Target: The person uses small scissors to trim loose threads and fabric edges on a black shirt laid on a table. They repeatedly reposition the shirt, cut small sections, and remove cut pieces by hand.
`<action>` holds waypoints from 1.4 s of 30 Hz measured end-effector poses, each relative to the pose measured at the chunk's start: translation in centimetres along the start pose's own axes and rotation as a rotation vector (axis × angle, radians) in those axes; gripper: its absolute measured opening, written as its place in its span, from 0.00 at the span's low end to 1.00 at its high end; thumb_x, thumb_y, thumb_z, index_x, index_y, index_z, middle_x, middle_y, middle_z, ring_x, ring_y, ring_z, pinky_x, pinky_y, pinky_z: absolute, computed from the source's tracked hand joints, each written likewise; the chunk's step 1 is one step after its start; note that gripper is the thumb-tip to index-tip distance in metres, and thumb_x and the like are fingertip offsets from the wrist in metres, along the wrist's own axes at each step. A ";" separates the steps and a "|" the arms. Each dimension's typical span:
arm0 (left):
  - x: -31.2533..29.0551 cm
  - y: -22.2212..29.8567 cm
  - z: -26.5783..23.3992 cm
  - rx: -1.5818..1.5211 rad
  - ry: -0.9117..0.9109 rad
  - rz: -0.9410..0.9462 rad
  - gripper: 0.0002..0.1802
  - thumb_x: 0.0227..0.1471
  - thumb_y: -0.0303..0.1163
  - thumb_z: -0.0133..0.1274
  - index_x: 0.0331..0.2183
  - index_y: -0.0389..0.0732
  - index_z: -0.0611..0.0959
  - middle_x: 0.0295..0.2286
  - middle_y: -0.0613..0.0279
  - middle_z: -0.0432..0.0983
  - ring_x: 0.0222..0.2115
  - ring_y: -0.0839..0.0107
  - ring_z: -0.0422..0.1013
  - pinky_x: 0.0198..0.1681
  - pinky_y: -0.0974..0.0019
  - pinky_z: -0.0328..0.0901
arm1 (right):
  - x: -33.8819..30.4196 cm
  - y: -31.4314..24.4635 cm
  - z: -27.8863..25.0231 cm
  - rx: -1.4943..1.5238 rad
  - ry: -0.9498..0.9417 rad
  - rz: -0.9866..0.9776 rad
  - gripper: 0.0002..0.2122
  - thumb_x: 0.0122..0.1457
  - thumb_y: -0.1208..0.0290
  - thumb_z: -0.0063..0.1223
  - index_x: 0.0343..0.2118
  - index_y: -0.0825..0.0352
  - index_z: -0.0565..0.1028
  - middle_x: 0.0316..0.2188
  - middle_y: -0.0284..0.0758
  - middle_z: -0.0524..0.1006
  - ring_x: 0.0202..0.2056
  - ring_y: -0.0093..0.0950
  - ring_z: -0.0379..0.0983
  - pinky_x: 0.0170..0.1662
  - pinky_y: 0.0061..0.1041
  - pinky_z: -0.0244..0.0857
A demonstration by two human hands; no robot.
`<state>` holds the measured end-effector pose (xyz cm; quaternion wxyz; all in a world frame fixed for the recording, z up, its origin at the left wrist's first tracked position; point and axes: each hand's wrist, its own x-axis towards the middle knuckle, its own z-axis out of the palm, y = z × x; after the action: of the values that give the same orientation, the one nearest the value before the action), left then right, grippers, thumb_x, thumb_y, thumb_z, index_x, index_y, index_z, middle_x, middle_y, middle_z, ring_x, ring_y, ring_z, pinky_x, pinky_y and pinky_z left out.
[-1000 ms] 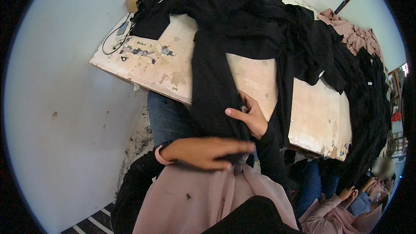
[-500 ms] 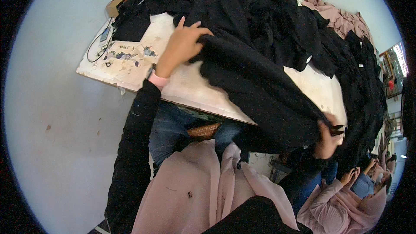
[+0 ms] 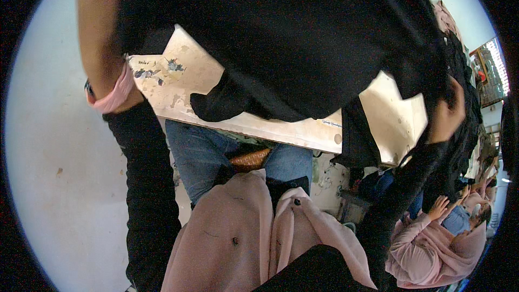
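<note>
A black garment (image 3: 281,38) is raised and spread between my two hands, filling the upper middle of the view. My left hand (image 3: 100,5), close to the camera at the upper left, has its fingers hidden by the cloth or cut off by the frame; it holds up the garment's left side. On the right, my right hand (image 3: 448,113) is blurred, with curled fingers at the garment's right edge. Whether a small tool is also in it I cannot make out. The garment's lower edge hangs over the white tabletop (image 3: 270,128).
More black fabric (image 3: 462,108) lies along the right side, with pink cloth (image 3: 444,17) beyond. Black cloth (image 3: 357,135) drapes over the table's front edge. A co-worker in pink (image 3: 421,254) sits at the lower right. Below the table are my knees in jeans (image 3: 197,157).
Both hands have lifted the black garment from the table toward the camera and spread it. My left hand moved up and left, my right hand up and right. The small dark tool seen there before is now indistinct.
</note>
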<state>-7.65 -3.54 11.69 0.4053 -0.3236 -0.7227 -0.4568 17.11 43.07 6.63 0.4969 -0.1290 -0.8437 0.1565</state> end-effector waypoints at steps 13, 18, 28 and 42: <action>-10.1 1.5 -2.6 -1.006 -0.785 -0.143 0.26 0.34 0.32 0.71 0.37 0.41 0.77 0.32 0.59 0.74 0.31 0.64 0.71 0.35 0.63 0.65 | -16.7 -4.7 19.8 0.547 -0.606 0.249 0.23 0.52 0.78 0.51 0.54 0.70 0.72 0.54 0.45 0.74 0.56 0.34 0.70 0.61 0.28 0.60; -13.3 5.7 0.3 -0.259 -1.050 0.113 0.26 0.32 0.25 0.66 0.38 0.44 0.75 0.33 0.60 0.70 0.34 0.58 0.71 0.35 0.59 0.65 | -16.1 3.6 6.7 0.299 -0.255 0.515 0.24 0.53 0.78 0.53 0.56 0.68 0.68 0.56 0.44 0.71 0.58 0.35 0.68 0.61 0.29 0.61; -21.4 12.6 7.3 -0.981 -1.285 0.102 0.31 0.40 0.22 0.53 0.51 0.42 0.72 0.42 0.54 0.72 0.44 0.55 0.71 0.48 0.54 0.64 | -1.7 6.6 -11.0 -0.122 0.058 0.252 0.29 0.56 0.77 0.56 0.62 0.65 0.62 0.60 0.42 0.67 0.60 0.35 0.65 0.62 0.31 0.61; -16.9 -3.7 7.1 -0.474 -0.569 -0.653 0.23 0.63 0.45 0.50 0.38 0.29 0.80 0.23 0.49 0.76 0.27 0.77 0.68 0.32 0.64 0.65 | 11.0 -2.0 17.1 0.566 -0.533 -0.205 0.23 0.59 0.68 0.62 0.55 0.70 0.72 0.49 0.38 0.78 0.52 0.26 0.74 0.54 0.24 0.66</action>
<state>-5.02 -0.05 -6.50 -0.0572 -0.2752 -0.7447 -0.6053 -3.27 42.98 8.36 0.2895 0.1429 -0.8752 0.3602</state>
